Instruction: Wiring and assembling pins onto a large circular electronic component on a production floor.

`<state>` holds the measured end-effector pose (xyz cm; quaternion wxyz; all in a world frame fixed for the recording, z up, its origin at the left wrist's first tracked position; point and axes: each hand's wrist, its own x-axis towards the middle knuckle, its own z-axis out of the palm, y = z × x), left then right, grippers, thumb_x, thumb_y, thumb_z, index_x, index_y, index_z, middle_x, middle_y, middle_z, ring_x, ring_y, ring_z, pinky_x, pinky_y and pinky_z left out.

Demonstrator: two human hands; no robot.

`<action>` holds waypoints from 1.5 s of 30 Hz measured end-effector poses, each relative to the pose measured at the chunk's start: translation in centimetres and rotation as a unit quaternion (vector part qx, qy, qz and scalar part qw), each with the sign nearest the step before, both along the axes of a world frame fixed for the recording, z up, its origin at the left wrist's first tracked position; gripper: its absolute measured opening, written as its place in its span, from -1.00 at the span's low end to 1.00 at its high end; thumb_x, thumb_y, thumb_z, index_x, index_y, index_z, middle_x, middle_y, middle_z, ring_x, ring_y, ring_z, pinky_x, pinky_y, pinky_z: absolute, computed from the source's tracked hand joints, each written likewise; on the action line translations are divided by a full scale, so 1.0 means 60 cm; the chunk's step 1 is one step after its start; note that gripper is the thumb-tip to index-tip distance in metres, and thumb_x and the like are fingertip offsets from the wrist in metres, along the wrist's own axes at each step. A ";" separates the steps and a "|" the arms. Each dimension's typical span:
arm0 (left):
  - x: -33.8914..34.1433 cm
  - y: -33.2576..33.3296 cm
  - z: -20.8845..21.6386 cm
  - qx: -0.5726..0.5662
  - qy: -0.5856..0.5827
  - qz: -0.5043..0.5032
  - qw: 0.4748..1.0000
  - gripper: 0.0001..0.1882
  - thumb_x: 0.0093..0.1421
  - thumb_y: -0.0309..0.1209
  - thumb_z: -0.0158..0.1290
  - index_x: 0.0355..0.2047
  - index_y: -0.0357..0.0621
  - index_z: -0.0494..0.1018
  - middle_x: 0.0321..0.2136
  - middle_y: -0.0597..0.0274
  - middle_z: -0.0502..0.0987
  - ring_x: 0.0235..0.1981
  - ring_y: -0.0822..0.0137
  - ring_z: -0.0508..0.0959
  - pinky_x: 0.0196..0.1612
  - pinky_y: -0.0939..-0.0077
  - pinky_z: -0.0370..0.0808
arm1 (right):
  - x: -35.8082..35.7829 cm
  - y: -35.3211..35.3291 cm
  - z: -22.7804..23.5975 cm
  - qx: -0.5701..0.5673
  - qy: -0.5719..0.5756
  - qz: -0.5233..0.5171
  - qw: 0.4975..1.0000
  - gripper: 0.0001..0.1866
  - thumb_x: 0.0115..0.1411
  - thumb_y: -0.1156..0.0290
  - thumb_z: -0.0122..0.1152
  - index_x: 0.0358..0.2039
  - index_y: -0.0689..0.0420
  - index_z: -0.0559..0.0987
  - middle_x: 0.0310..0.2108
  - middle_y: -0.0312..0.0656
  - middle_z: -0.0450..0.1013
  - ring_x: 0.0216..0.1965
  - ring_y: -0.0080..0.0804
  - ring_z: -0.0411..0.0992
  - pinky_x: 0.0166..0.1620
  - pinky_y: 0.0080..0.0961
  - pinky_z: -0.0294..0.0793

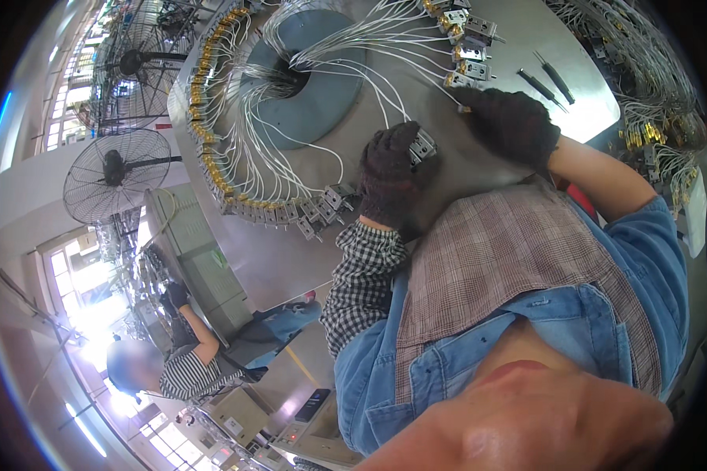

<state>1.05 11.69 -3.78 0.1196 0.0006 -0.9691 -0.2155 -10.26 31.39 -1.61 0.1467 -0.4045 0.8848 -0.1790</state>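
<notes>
Both my hands wear dark knit gloves. My left hand is closed round a small silver metal block with slots in its face, held just above the metal table. White cables run down to this block from the bundle. To the right, my right hand is closed in a pinch at the brass-coloured connector end of a white cable. Its fingertips are partly hidden by the dark glove. The connector is apart from the block in my left hand.
White cables fan out from a grey disc to several metal blocks ringing the table. Two black-handled slim tools lie at the right. Bundled cables hang beyond. At left are a caged fan and a seated co-worker.
</notes>
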 end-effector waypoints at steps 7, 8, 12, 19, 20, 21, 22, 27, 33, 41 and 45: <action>-0.001 0.020 0.026 0.012 0.006 -0.040 0.999 -0.39 -0.06 -0.24 0.24 -0.02 -0.25 0.34 -0.13 -0.04 0.49 -0.09 -0.03 0.50 -0.04 0.15 0.45 | 0.012 -0.048 -0.037 -0.112 -0.032 0.079 0.990 -0.35 0.16 0.12 0.09 0.27 -0.13 0.20 0.07 -0.06 0.40 -0.20 -0.08 0.54 -0.19 -0.24 0.54; -0.001 0.020 0.034 0.016 -0.004 -0.045 0.999 -0.38 -0.06 -0.27 0.23 -0.01 -0.27 0.32 -0.12 -0.04 0.48 -0.09 -0.04 0.49 -0.03 0.13 0.44 | 0.005 -0.050 -0.039 -0.063 -0.062 0.106 0.990 -0.32 0.15 0.14 0.10 0.29 -0.12 0.17 0.07 -0.05 0.39 -0.22 -0.08 0.54 -0.20 -0.23 0.55; -0.012 0.013 0.060 0.115 -0.018 -0.068 0.991 -0.45 -0.03 -0.23 0.25 -0.05 -0.17 0.39 -0.17 0.03 0.53 -0.12 0.04 0.54 -0.07 0.22 0.49 | -0.025 -0.057 -0.034 0.102 -0.018 0.150 0.983 -0.26 0.11 0.17 0.16 0.30 -0.07 0.14 -0.01 -0.05 0.42 -0.23 -0.11 0.54 -0.19 -0.24 0.54; -0.023 0.005 0.065 0.131 -0.149 0.032 0.980 -0.46 0.04 -0.13 0.21 -0.03 -0.13 0.41 -0.19 0.06 0.57 -0.17 0.08 0.59 -0.12 0.29 0.53 | -0.047 -0.080 -0.030 -0.045 -0.056 0.166 0.983 -0.26 0.00 0.21 0.32 0.22 -0.01 0.30 -0.06 -0.09 0.44 -0.12 -0.14 0.50 -0.07 -0.26 0.47; -0.024 0.004 0.060 0.132 -0.150 0.030 0.979 -0.46 0.04 -0.13 0.21 -0.03 -0.13 0.41 -0.19 0.06 0.57 -0.17 0.08 0.59 -0.12 0.29 0.53 | -0.049 -0.082 -0.034 -0.066 -0.052 0.148 0.985 -0.28 -0.01 0.21 0.33 0.20 0.00 0.32 -0.04 -0.09 0.44 -0.10 -0.14 0.49 -0.04 -0.26 0.46; -0.025 0.001 0.055 0.117 -0.117 0.017 0.986 -0.45 0.05 -0.14 0.21 -0.01 -0.13 0.40 -0.19 0.05 0.57 -0.17 0.07 0.59 -0.12 0.29 0.53 | -0.052 -0.084 -0.037 -0.051 -0.056 0.155 0.985 -0.28 -0.01 0.21 0.33 0.20 0.00 0.32 -0.04 -0.09 0.44 -0.10 -0.14 0.49 -0.04 -0.26 0.46; -0.025 -0.001 0.050 0.101 -0.086 0.003 0.991 -0.44 0.05 -0.15 0.21 0.01 -0.13 0.38 -0.19 0.03 0.57 -0.17 0.06 0.59 -0.13 0.29 0.53 | -0.055 -0.085 -0.040 -0.077 -0.037 0.165 0.983 -0.29 0.00 0.21 0.32 0.19 0.00 0.33 -0.03 -0.09 0.44 -0.08 -0.14 0.48 -0.03 -0.25 0.46; -0.028 -0.023 0.032 0.097 -0.104 -0.025 0.990 -0.41 0.04 -0.18 0.23 0.04 -0.15 0.36 -0.17 0.00 0.56 -0.16 0.09 0.59 -0.13 0.29 0.53 | -0.070 -0.101 -0.033 -0.012 -0.111 0.209 0.971 -0.33 -0.01 0.18 0.32 0.14 0.01 0.36 -0.05 -0.10 0.45 -0.03 -0.12 0.46 0.00 -0.26 0.46; -0.040 -0.044 0.032 0.086 -0.202 -0.008 0.976 -0.35 0.01 -0.20 0.27 0.08 -0.14 0.33 -0.12 0.02 0.54 -0.14 0.15 0.59 -0.09 0.34 0.52 | -0.074 -0.112 -0.018 0.048 -0.143 0.212 0.966 -0.41 0.02 0.07 0.28 0.05 0.02 0.40 -0.11 -0.07 0.48 -0.07 -0.10 0.47 -0.04 -0.25 0.46; -0.050 -0.034 0.045 0.039 -0.251 0.002 0.967 -0.30 0.02 -0.07 0.24 0.11 -0.11 0.31 -0.10 0.04 0.54 -0.12 0.15 0.58 -0.06 0.30 0.50 | -0.040 -0.096 -0.025 -0.039 -0.082 0.103 0.991 -0.39 0.06 0.06 0.25 0.10 -0.03 0.37 -0.12 -0.04 0.48 -0.09 -0.04 0.48 -0.09 -0.19 0.47; -0.043 -0.018 0.057 0.018 -0.251 -0.010 0.968 -0.20 0.00 0.03 0.21 0.13 -0.20 0.26 -0.04 -0.03 0.48 -0.05 0.06 0.52 0.01 0.23 0.45 | -0.008 -0.042 0.038 -0.144 0.035 0.086 0.985 -0.28 0.06 0.02 0.24 0.22 -0.09 0.27 -0.11 -0.07 0.48 -0.07 -0.05 0.48 -0.10 -0.20 0.48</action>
